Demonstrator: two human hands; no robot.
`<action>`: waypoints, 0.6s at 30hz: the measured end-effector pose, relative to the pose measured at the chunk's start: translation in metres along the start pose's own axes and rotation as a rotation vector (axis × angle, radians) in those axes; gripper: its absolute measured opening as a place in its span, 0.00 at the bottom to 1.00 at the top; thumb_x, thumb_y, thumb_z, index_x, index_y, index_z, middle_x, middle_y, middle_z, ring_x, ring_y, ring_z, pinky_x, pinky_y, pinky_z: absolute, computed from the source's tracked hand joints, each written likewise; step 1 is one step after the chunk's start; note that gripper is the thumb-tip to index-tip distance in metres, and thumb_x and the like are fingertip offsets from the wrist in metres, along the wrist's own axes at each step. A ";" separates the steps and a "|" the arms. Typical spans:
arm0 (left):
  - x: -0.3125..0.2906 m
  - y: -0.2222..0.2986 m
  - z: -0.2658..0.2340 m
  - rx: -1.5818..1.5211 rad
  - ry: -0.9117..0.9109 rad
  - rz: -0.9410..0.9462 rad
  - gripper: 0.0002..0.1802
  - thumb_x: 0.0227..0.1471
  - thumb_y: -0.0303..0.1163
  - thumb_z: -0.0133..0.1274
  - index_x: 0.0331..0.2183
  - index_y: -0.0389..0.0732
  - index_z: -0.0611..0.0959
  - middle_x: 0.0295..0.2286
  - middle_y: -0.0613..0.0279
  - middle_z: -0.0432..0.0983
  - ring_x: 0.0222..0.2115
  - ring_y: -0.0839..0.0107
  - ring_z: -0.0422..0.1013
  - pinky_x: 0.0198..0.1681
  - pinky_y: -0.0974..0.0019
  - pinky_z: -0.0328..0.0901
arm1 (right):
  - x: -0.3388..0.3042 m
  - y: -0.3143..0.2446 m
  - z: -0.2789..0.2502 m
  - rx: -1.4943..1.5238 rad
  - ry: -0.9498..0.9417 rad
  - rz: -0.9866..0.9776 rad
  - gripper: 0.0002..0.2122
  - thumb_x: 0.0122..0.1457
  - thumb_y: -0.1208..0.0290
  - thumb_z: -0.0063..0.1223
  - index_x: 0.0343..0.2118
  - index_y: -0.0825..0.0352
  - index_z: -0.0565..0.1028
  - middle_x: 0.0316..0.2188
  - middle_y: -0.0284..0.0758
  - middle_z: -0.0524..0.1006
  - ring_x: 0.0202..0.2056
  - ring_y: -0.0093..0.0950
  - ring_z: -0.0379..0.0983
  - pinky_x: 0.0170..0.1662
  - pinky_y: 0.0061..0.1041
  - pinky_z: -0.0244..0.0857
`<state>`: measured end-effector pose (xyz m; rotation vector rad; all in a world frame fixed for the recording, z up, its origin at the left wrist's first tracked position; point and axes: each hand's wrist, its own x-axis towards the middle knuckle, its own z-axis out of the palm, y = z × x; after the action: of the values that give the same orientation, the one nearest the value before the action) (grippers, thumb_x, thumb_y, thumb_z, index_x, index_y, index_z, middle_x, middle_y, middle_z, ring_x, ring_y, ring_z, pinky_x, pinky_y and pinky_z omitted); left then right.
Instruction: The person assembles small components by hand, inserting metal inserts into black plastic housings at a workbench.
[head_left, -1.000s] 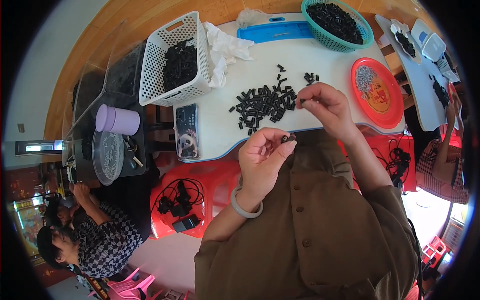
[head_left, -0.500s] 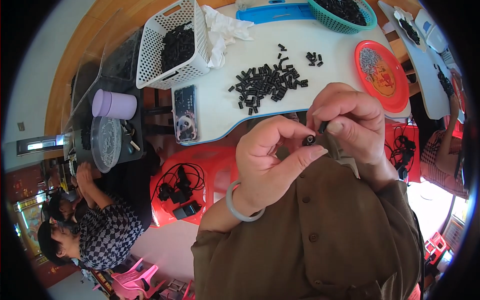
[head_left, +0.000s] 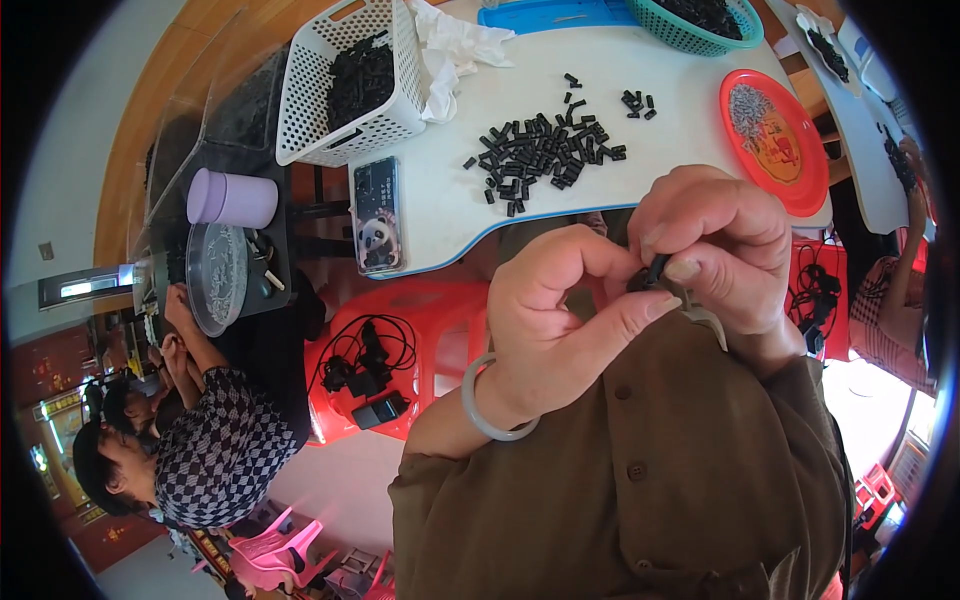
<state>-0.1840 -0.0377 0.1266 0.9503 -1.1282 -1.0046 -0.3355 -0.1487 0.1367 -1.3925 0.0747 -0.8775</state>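
In front of my shirt (head_left: 700, 450), a small black tube (head_left: 657, 269) sits pinched between thumb and finger of my right hand (head_left: 722, 242), against a dark piece (head_left: 638, 282) my left hand (head_left: 562, 325) pinches likewise; whether they join, I cannot tell. Beyond, a loose pile of black tubes (head_left: 545, 155) lies on the white table (head_left: 430, 205), between a panda-printed phone (head_left: 376, 212) and a red plate (head_left: 812, 190).
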 end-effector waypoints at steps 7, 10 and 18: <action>0.003 0.001 0.001 0.221 0.041 0.091 0.09 0.45 0.18 0.62 0.28 0.33 0.76 0.26 0.63 0.74 0.24 0.80 0.66 0.28 0.76 0.61 | 0.008 -0.011 -0.001 -0.412 -0.045 -0.149 0.07 0.47 0.85 0.56 0.31 0.72 0.78 0.27 0.39 0.75 0.27 0.28 0.72 0.30 0.23 0.65; 0.005 0.001 -0.001 0.315 0.039 0.167 0.09 0.44 0.20 0.63 0.26 0.33 0.76 0.25 0.62 0.74 0.23 0.80 0.65 0.27 0.76 0.60 | 0.011 -0.015 0.001 -0.626 -0.093 -0.257 0.08 0.44 0.85 0.55 0.30 0.72 0.77 0.26 0.39 0.74 0.24 0.29 0.72 0.26 0.23 0.64; 0.004 -0.012 0.006 0.138 0.177 0.126 0.10 0.39 0.20 0.65 0.22 0.35 0.77 0.19 0.64 0.71 0.18 0.76 0.65 0.21 0.73 0.58 | 0.007 -0.007 0.000 -0.486 -0.137 -0.149 0.07 0.46 0.84 0.55 0.31 0.73 0.78 0.27 0.40 0.75 0.25 0.26 0.72 0.27 0.21 0.65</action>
<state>-0.1907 -0.0452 0.1171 1.0430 -1.1043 -0.7336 -0.3342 -0.1527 0.1461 -1.9296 0.0832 -0.9205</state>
